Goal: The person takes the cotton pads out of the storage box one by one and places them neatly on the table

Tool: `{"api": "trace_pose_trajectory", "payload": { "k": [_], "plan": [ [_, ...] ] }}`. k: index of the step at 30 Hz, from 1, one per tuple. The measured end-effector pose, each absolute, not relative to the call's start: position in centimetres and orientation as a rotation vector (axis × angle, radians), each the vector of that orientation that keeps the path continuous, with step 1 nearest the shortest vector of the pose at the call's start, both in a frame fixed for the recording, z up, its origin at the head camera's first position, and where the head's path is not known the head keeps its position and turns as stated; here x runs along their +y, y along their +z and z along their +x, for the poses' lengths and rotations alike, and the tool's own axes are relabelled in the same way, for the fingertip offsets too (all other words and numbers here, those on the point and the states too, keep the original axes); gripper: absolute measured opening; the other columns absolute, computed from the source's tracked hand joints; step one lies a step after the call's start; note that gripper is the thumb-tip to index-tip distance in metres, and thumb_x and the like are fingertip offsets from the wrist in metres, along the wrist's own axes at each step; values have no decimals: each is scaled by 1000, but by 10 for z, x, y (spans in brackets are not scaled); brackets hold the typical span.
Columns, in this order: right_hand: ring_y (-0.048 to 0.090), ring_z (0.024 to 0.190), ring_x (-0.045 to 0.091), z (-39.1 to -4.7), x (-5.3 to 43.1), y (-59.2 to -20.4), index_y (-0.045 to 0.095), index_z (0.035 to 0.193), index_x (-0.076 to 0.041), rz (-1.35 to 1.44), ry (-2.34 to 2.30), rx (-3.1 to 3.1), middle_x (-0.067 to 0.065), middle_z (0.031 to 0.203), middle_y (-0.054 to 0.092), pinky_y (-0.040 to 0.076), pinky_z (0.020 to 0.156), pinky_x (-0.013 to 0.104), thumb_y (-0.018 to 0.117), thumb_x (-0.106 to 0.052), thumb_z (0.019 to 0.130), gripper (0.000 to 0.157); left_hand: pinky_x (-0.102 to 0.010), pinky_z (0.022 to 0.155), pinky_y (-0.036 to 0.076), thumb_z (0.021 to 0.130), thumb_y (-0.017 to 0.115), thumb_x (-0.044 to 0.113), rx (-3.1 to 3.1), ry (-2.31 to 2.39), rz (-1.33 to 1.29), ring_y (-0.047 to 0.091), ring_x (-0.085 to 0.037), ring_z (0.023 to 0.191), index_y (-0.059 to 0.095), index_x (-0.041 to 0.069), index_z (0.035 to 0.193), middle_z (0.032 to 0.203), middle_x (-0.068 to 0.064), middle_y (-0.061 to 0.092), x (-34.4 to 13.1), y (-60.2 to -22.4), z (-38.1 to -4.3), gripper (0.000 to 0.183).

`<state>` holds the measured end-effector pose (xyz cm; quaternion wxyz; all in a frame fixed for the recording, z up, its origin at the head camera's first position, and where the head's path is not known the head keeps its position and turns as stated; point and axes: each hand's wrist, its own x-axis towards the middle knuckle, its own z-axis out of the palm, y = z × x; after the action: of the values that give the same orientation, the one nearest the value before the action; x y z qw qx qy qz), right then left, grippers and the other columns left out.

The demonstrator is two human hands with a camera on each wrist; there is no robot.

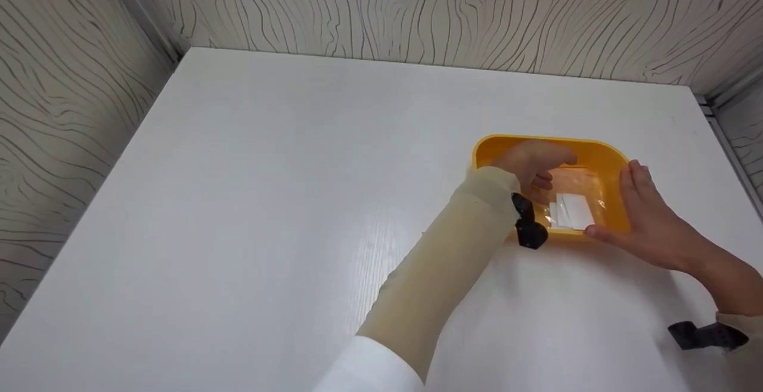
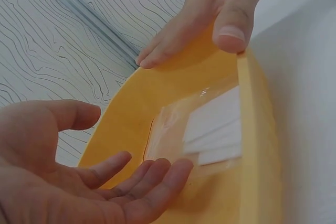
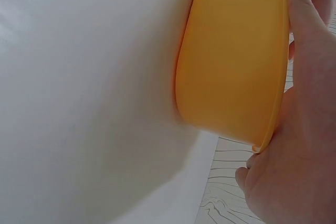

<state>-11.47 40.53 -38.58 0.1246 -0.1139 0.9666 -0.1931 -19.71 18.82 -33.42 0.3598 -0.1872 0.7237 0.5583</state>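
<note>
A yellow plastic bin (image 1: 611, 159) stands on the white table. On its floor lie several flat white rectangular pieces (image 1: 575, 210), which seem to be under or inside clear plastic (image 2: 170, 121). My left hand (image 1: 530, 162) reaches into the bin over its left side, fingers loosely bent and thumb apart. In the left wrist view nothing lies in that hand (image 2: 89, 177). At the bin's right end, my right hand (image 1: 656, 225) rests against the rim, its fingers straight along the right side and its thumb on the near edge. The right wrist view shows this hand (image 3: 299, 145) beside the bin's outer wall (image 3: 231, 61).
The white tabletop (image 1: 268, 201) stretches left of the bin. Panels with a wood-grain pattern (image 1: 357, 11) rise behind the table and at its left. Black straps or mounts (image 1: 530, 225) sit on both wrists.
</note>
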Motion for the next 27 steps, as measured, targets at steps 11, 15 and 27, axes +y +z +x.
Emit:
{"api": "trace_pose_trajectory", "payload": {
  "k": [11,15,27],
  "plan": [
    [-26,147,47,-113,405,-385,-21,152,8,-334,-566,2803,23,160,-32,4,113,74,68,-45,96,118,-35,79,59,85,80,41,1860,1255,-535,62,-24,90,66,18,105,97,-7,63,198,-331,-201,33],
    [-26,147,46,-113,406,-385,-21,153,7,-335,-571,2803,23,160,-32,3,113,74,68,-45,96,118,-34,78,58,84,81,42,1869,1252,-547,62,-24,89,65,19,103,96,-6,63,198,-332,-199,34],
    [-22,148,50,-114,406,-386,-20,153,8,-328,-559,2815,26,161,-30,13,109,78,69,-46,94,120,-31,77,57,90,76,38,1916,1278,-468,58,-22,82,67,15,103,94,-5,61,208,-335,-201,28]
  ]
}}
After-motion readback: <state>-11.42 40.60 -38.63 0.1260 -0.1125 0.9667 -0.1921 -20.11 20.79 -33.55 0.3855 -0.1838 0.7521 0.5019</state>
